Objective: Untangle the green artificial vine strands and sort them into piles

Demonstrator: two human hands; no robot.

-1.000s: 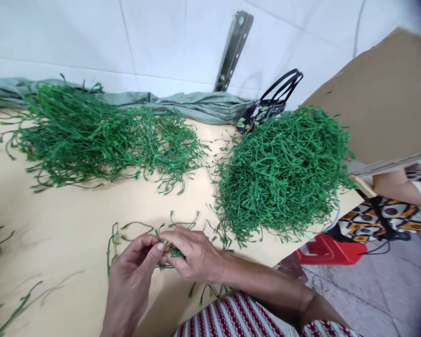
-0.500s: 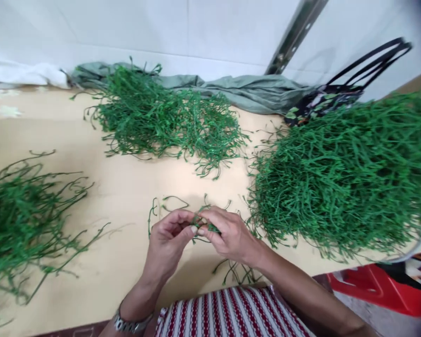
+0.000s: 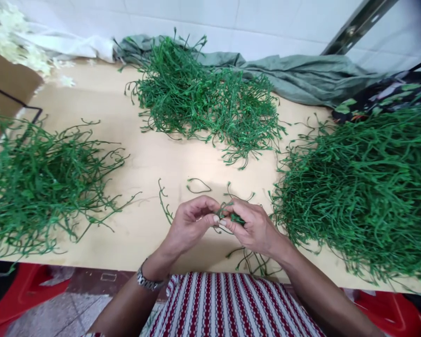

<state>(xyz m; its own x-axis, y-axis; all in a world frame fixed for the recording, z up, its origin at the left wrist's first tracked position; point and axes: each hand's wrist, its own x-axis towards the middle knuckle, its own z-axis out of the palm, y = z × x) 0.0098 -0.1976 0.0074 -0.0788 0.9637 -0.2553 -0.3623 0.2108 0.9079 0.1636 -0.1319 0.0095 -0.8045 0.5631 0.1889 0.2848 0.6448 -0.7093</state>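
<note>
Both hands meet low over the table, fingertips nearly touching. My left hand (image 3: 192, 223) is closed, thumb and forefinger pinching the end of a green plastic stem. My right hand (image 3: 255, 227) is closed around a few short green plastic stems (image 3: 237, 218), part of them tucked under its fingers. The exact join between the fingertips is too small to make out. Just beyond the hands lie a loose curved stem (image 3: 198, 191) and, to the left, a longer knobbed stem (image 3: 164, 201). More loose stems (image 3: 253, 261) lie below my right wrist.
Heaps of green plastic stems lie at left (image 3: 52, 182), at back centre (image 3: 203, 103) and, largest, at right (image 3: 365, 201). Behind are a green cloth (image 3: 301, 79) and a dark floral bag (image 3: 389, 93). A brown box (image 3: 10, 79) and white flowers (image 3: 10, 28) stand back left.
My view has turned left, so the table's contents sit further right in the picture. The box and more white flowers have come into view. Both hands stay pinched together on the stems.
</note>
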